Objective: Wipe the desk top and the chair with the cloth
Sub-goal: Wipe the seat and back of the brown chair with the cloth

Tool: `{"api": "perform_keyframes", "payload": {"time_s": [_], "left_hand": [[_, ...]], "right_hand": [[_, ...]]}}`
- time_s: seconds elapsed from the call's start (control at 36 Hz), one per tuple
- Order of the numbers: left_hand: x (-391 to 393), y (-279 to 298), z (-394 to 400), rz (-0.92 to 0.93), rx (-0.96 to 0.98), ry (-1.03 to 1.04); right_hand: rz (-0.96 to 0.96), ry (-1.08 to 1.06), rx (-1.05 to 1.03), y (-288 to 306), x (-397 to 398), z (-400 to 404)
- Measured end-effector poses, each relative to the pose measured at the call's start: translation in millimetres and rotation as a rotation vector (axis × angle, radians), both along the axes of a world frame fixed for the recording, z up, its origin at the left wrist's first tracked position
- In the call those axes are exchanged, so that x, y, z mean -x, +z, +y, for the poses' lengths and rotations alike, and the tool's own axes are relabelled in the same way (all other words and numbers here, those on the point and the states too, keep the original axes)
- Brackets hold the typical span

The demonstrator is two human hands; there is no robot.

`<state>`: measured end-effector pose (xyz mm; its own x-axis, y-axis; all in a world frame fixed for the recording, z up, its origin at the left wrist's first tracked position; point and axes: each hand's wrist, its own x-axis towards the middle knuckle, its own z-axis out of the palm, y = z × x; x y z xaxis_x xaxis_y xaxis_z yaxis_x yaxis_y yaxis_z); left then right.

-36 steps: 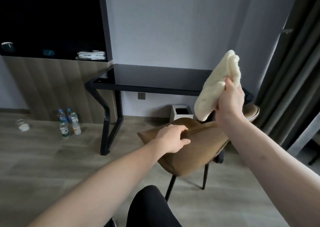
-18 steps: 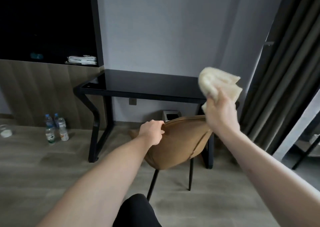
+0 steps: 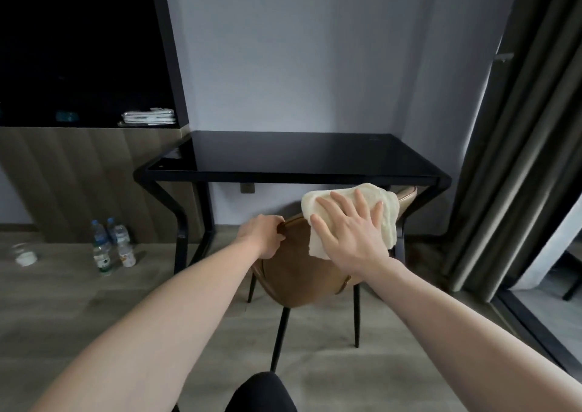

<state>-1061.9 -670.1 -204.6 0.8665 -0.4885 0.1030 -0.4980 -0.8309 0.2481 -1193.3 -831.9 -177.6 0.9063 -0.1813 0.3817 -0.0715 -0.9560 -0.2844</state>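
Our right hand [image 3: 349,233] has come down from the air, now pressing the cloth [image 3: 382,205] flat-fingered on the chair [image 3: 296,270] back; left hand [image 3: 263,235] beside it grips the back's edge, desk [image 3: 283,156] beyond.

Cream cloth [image 3: 351,214] on tan-brown chair [image 3: 296,273], glossy black desk top [image 3: 293,156], grey wood-grain floor [image 3: 78,304].
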Motion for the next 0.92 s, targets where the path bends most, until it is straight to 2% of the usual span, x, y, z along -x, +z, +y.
{"api": "perform_keyframes", "payload": {"time_s": [0.19, 0.42, 0.56, 0.69, 0.83, 0.92], "left_hand": [[-11.1, -5.8, -5.7, 0.001, 0.037, -0.033], [-22.7, -9.8, -14.1, -0.005, 0.058, -0.041], [-23.6, -9.2, -14.3, -0.03, 0.04, -0.041], [-26.4, -9.0, -13.0, -0.003, 0.044, -0.046], [-18.0, 7.0, -10.4, -0.022, -0.069, -0.037], [-12.1, 16.5, -11.8, 0.059, -0.076, -0.089]], "right_hand": [[-0.114, -0.058, 0.086, -7.6, -13.4, -28.8], [-0.185, -0.171, -0.036, 3.8, -27.0, -81.4], [-0.23, -0.221, -0.278, 13.7, -34.6, -118.9], [-0.156, -0.267, -0.186, 6.5, -39.3, -96.5], [-0.159, -0.196, -0.136, -2.3, -26.2, -38.6], [-0.159, -0.174, -0.132, -13.0, -28.7, -28.0]]}}
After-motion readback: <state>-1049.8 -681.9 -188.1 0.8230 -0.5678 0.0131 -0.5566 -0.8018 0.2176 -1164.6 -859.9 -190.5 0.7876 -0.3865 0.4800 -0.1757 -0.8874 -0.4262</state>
